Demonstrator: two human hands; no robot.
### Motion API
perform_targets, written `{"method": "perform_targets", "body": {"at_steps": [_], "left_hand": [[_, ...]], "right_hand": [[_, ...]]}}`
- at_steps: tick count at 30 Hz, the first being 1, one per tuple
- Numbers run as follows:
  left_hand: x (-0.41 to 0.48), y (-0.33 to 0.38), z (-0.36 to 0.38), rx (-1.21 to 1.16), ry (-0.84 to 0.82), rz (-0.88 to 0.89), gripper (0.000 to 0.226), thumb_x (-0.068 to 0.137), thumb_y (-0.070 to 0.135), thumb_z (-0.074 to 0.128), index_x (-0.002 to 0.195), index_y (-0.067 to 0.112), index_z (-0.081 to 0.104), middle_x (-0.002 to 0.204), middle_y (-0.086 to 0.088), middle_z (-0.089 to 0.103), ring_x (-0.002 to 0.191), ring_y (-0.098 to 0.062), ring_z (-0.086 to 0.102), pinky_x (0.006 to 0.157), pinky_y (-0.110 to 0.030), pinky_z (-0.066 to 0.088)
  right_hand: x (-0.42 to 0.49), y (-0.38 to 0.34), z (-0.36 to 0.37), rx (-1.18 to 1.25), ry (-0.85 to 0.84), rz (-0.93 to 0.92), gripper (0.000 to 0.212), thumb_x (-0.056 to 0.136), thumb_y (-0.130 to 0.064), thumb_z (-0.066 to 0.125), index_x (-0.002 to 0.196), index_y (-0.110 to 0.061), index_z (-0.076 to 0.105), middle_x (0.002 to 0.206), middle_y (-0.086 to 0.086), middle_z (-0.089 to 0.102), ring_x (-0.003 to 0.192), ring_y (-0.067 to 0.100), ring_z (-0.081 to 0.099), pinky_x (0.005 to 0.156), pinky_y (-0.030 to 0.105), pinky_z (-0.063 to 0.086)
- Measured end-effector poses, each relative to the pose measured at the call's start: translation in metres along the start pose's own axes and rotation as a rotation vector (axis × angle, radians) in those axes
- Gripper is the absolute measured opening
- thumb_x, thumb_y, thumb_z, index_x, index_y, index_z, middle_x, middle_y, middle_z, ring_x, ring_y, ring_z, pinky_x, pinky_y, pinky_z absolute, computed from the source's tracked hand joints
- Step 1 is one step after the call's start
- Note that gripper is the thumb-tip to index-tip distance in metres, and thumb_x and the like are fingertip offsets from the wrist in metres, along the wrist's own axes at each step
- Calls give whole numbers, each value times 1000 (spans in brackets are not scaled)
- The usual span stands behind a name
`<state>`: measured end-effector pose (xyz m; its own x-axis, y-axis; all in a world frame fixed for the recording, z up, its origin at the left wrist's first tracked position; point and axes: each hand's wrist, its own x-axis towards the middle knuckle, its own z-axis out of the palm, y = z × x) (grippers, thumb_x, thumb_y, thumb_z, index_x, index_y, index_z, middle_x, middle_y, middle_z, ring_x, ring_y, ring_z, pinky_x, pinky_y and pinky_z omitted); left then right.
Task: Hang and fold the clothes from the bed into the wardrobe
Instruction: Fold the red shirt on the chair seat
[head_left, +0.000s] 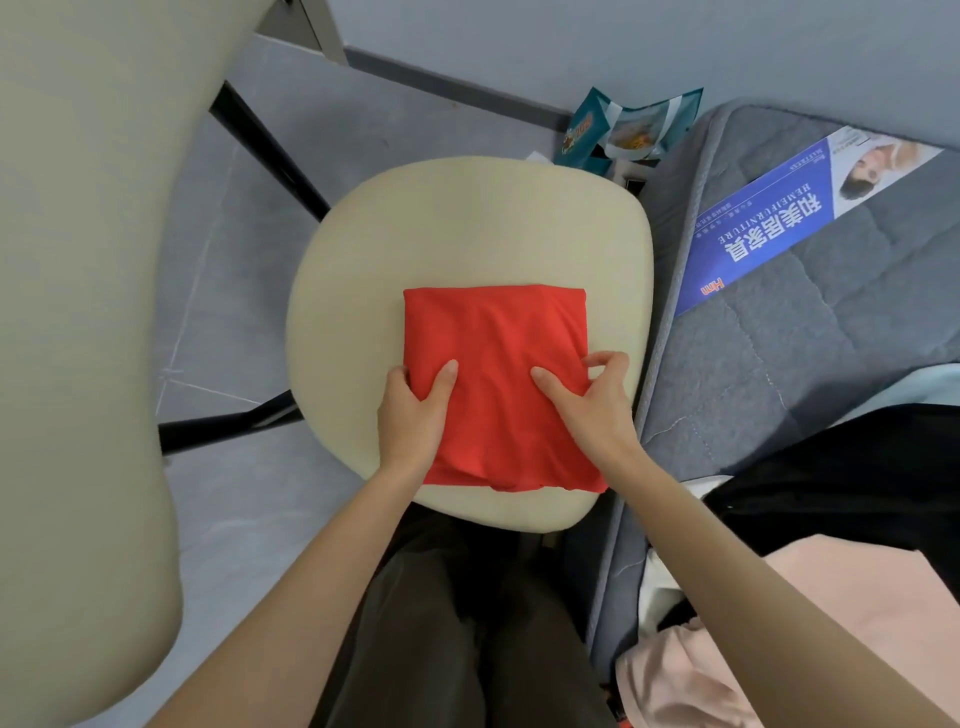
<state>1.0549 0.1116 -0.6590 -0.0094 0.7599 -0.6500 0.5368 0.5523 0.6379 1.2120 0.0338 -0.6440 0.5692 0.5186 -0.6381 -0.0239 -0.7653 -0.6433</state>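
Dark trousers (467, 623) below, two hands holding a folded red garment (498, 332) on a cream chair seat (457, 223)
Left hand (415, 410) grips the garment's left edge, thumb on top; right hand (592, 400) pinches its right edge. Beside the chair, a grey mattress (753, 374) bears an upside-down blue label (769, 234) reading "HEMEIFURNITURE"; a black garment (831, 467) and a pink garment (779, 623) lie on its near end

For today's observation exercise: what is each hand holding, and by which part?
Both grip the folded red garment on the chair seat: the left hand pinches its left edge, the right hand its right edge.
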Motion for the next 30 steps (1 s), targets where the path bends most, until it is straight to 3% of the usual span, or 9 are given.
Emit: {"method": "perform_targets", "body": {"at_steps": [5,7,10,12,15,19,22,26,30], "left_hand": [[13,23,-13,92,126,253,43,89,55,56,119,25,54,92,23,57,87,2,58,71,-19,43],[20,22,-14,211,155,251,48,93,52,51,129,21,50,102,12,60,96,-11,59,75,-26,45],[21,11,-8,475,218,300,52,100,38,43,145,16,34,139,-8,44,126,-26,44,97,-39,40],[14,5,1,588,208,496,50,102,31,39,150,20,28,154,-5,30,140,-25,28,108,-42,31],[11,-6,18,766,57,705,51,104,32,30,153,27,16,161,1,9,149,-22,4,118,-48,16],[26,-24,27,893,30,632,56,101,43,20,150,35,-7,161,1,-11,147,-25,-13,117,-56,9],[29,-24,28,856,75,547,62,98,52,25,150,37,-7,161,-6,-12,146,-38,6,114,-53,19],[31,-12,19,593,87,376,69,95,55,37,152,38,1,156,-14,14,133,-34,29,104,-50,31],[39,-1,7,266,42,207,71,91,60,46,149,46,6,137,-4,36,119,-25,44,93,-33,36]], "right_hand": [[-3,-7,5,146,141,-90,49,82,-46,70,110,-31,33,91,-3,62,80,5,63,68,19,47],[-3,-4,12,64,136,-71,48,86,-38,68,118,-27,34,102,1,57,91,13,59,82,28,47],[-8,5,23,-304,237,-201,55,89,-24,63,138,-15,38,136,10,44,123,28,41,104,29,25],[-13,5,31,-462,303,-402,60,91,-17,57,146,-15,34,153,11,28,136,31,27,113,34,19],[-10,9,45,-609,195,-540,60,98,-19,43,153,-24,20,162,5,7,149,27,4,121,42,8],[3,29,50,-673,50,-388,58,102,-39,29,145,-45,-10,161,0,-13,148,25,-13,121,45,0],[5,37,49,-586,52,-386,59,102,-43,31,143,-50,-10,161,0,-15,148,26,-12,121,45,0],[-4,26,52,-463,223,-357,62,99,-44,41,151,-43,7,161,-1,4,139,27,22,113,44,24],[-6,11,58,-174,298,-107,70,91,-49,54,150,-34,19,141,6,32,119,27,40,104,42,35]]}}
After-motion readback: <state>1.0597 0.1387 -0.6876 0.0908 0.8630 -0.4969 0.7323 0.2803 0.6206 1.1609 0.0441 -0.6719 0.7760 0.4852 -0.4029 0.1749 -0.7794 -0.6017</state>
